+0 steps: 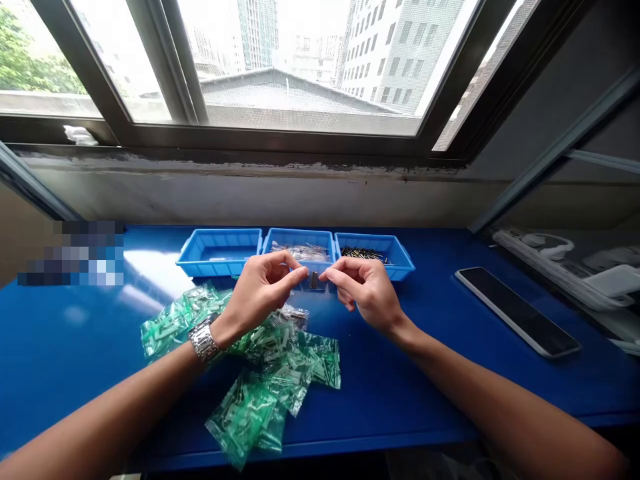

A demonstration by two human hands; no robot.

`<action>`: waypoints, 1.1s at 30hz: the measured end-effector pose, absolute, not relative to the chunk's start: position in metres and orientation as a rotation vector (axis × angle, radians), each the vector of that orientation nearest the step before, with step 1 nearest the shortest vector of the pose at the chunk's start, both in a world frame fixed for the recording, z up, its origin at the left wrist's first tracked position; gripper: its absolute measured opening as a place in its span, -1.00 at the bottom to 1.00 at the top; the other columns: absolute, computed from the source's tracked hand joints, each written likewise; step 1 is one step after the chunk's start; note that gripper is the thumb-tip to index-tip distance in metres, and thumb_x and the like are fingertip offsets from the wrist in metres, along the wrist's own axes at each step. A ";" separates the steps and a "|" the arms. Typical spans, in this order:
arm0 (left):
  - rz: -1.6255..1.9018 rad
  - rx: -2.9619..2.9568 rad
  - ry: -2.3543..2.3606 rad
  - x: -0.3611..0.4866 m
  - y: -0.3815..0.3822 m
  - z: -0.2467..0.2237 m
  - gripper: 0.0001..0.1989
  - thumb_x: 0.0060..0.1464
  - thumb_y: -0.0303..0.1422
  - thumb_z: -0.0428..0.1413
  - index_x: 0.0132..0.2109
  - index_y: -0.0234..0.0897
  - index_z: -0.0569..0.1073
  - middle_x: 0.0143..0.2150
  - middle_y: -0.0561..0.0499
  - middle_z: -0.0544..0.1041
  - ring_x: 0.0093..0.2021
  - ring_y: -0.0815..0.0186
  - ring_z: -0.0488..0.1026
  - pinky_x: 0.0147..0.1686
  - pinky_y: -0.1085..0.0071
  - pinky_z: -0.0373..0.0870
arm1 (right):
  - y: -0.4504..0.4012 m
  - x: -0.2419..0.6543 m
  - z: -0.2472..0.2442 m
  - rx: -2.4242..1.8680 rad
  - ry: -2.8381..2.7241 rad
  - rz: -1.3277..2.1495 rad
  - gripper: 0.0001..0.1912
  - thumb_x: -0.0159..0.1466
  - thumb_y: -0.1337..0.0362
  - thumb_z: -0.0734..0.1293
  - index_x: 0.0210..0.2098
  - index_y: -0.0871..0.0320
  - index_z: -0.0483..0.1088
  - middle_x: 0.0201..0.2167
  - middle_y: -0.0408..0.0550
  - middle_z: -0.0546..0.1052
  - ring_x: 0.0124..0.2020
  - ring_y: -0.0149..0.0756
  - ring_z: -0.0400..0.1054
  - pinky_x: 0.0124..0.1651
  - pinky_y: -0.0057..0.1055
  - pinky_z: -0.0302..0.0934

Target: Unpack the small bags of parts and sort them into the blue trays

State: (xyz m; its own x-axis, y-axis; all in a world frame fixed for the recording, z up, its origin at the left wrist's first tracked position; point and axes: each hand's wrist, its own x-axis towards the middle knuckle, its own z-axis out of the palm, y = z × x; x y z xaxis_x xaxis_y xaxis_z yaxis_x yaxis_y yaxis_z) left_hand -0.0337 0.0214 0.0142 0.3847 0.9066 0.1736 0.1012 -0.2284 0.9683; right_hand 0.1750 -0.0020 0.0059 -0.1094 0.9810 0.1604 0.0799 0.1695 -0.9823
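Between my hands hangs a small clear plastic bag [313, 281] with dark, thin pieces inside, too small to name. My left hand [267, 283] is closed in a pinch at the bag's left edge. At its right edge, my right hand [365, 287] pinches with thumb and forefinger. The bag is held just in front of the middle blue bin [299, 235], which contains clear packets. Below my left hand and wrist, green-tinted plastic packets [270, 387] with small pale parts lie in a loose pile. A clear packet [295, 315] with dark parts rests on them.
The left blue bin [220, 270] shows a bare floor, while the right blue bin [400, 267] contains thin dark and brass-coloured pieces. A phone [517, 310] lies on the blue table [400, 407] at right. White items on a rack [575, 280] stand beyond it. A window runs behind.
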 end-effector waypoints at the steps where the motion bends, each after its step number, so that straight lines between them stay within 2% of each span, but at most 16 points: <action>1: 0.987 1.622 0.912 -0.034 0.021 0.014 -0.65 0.23 -0.13 0.28 -0.32 -0.35 0.49 -0.65 0.11 0.38 -0.68 0.49 0.24 -0.68 0.59 0.14 | -0.002 0.175 0.006 -1.095 -1.417 1.126 -0.71 0.31 0.12 0.45 -0.39 0.22 0.57 -0.73 -0.27 0.31 -0.74 -0.48 0.14 -0.66 -0.48 0.03; 9: 0.999 1.630 0.908 -0.034 0.020 0.014 -0.69 0.26 -0.16 0.28 -0.28 -0.35 0.51 -0.67 0.14 0.34 -0.70 0.52 0.20 -0.71 0.62 0.10 | -0.001 0.175 0.005 -1.083 -1.415 1.108 -0.72 0.32 0.12 0.45 -0.37 0.23 0.59 -0.73 -0.26 0.32 -0.74 -0.50 0.14 -0.66 -0.50 0.03; 13: 1.015 1.647 0.902 -0.035 0.020 0.012 -0.73 0.31 -0.19 0.25 -0.25 -0.32 0.51 -0.68 0.18 0.33 -0.72 0.53 0.19 -0.73 0.63 0.12 | 0.000 0.174 0.004 -1.071 -1.451 1.031 -0.73 0.36 0.13 0.45 -0.31 0.23 0.63 -0.67 -0.19 0.46 -0.73 -0.49 0.24 -0.64 -0.50 0.13; 15: 1.055 1.714 0.890 -0.035 0.020 0.011 -0.77 0.33 -0.23 0.23 -0.23 -0.31 0.53 -0.62 0.12 0.46 -0.68 0.49 0.33 -0.70 0.60 0.25 | 0.000 0.173 0.004 -1.056 -1.469 0.988 -0.74 0.37 0.13 0.45 -0.27 0.22 0.65 -0.54 -0.10 0.58 -0.68 -0.46 0.35 -0.62 -0.49 0.21; 16: 1.098 1.769 0.886 -0.035 0.020 0.010 -0.81 0.33 -0.27 0.23 -0.21 -0.31 0.54 -0.54 0.06 0.56 -0.61 0.44 0.45 -0.64 0.58 0.35 | 0.000 0.173 0.003 -1.045 -1.476 0.962 -0.75 0.37 0.14 0.45 -0.23 0.21 0.65 -0.45 -0.04 0.65 -0.63 -0.41 0.44 -0.60 -0.48 0.25; 18: 1.213 1.918 0.882 -0.036 0.020 0.009 -0.92 0.33 -0.36 0.23 -0.12 -0.29 0.58 -0.27 -0.04 0.70 -0.32 0.33 0.66 -0.42 0.51 0.56 | -0.001 0.173 0.003 -1.027 -1.486 0.892 -0.77 0.38 0.16 0.44 -0.11 0.18 0.66 -0.21 0.05 0.71 -0.46 -0.30 0.59 -0.55 -0.46 0.35; 20: 1.313 2.062 0.857 -0.036 0.021 0.008 -0.85 0.31 -0.44 0.23 0.01 -0.26 0.59 -0.03 -0.08 0.70 -0.04 0.25 0.68 -0.15 0.42 0.64 | -0.002 0.174 0.003 -1.016 -1.494 0.814 -0.75 0.40 0.21 0.42 0.02 0.12 0.64 -0.03 0.06 0.69 -0.25 -0.19 0.65 -0.47 -0.43 0.45; 23: 1.381 2.167 0.821 -0.037 0.021 0.009 -0.76 0.31 -0.46 0.23 0.10 -0.26 0.55 0.07 -0.09 0.68 0.07 0.24 0.64 0.03 0.34 0.61 | -0.003 0.175 0.004 -1.022 -1.532 0.724 -0.69 0.39 0.26 0.43 0.11 0.07 0.61 0.09 0.03 0.66 -0.12 -0.16 0.65 -0.36 -0.38 0.52; 24: 1.386 2.173 0.827 -0.037 0.021 0.010 -0.79 0.31 -0.45 0.23 0.07 -0.27 0.56 0.04 -0.09 0.68 0.03 0.24 0.64 0.00 0.35 0.60 | -0.003 0.176 0.004 -1.026 -1.545 0.713 -0.69 0.38 0.26 0.44 0.10 0.07 0.61 0.07 0.03 0.66 -0.14 -0.16 0.65 -0.35 -0.37 0.52; 26: 1.342 2.149 0.864 -0.038 0.021 0.011 -0.92 0.33 -0.39 0.22 -0.11 -0.30 0.59 -0.21 -0.03 0.70 -0.23 0.32 0.64 -0.23 0.44 0.57 | -0.004 0.176 0.005 -1.027 -1.569 0.743 -0.77 0.38 0.23 0.45 -0.01 0.12 0.65 -0.10 0.03 0.71 -0.27 -0.22 0.64 -0.37 -0.38 0.50; 28: 1.248 2.101 0.899 -0.038 0.021 0.013 -0.71 0.38 -0.32 0.16 -0.34 -0.31 0.54 -0.52 0.08 0.52 -0.54 0.43 0.42 -0.53 0.50 0.34 | -0.004 0.176 0.005 -1.019 -1.576 0.850 -0.79 0.39 0.17 0.44 -0.23 0.18 0.66 -0.42 -0.05 0.66 -0.49 -0.32 0.55 -0.46 -0.42 0.42; 29: 1.200 2.079 0.911 -0.038 0.021 0.013 -0.62 0.40 -0.29 0.13 -0.42 -0.31 0.49 -0.60 0.12 0.40 -0.62 0.47 0.28 -0.61 0.51 0.18 | -0.004 0.176 0.005 -1.014 -1.575 0.920 -0.74 0.40 0.15 0.43 -0.32 0.19 0.62 -0.54 -0.10 0.59 -0.59 -0.37 0.48 -0.51 -0.44 0.37; 31: 1.160 2.037 0.934 -0.038 0.022 0.014 -0.55 0.41 -0.27 0.09 -0.49 -0.32 0.44 -0.64 0.15 0.26 -0.64 0.49 0.11 -0.64 0.49 0.00 | -0.002 0.177 0.004 -1.009 -1.555 1.047 -0.66 0.41 0.11 0.42 -0.42 0.20 0.56 -0.65 -0.16 0.49 -0.68 -0.43 0.37 -0.59 -0.48 0.26; 33: 1.179 1.989 0.946 -0.038 0.023 0.014 -0.56 0.39 -0.26 0.11 -0.49 -0.32 0.45 -0.62 0.15 0.23 -0.62 0.49 0.08 -0.63 0.49 -0.03 | 0.001 0.177 0.002 -1.009 -1.507 1.132 -0.65 0.39 0.08 0.43 -0.42 0.20 0.55 -0.65 -0.16 0.49 -0.69 -0.43 0.36 -0.63 -0.51 0.19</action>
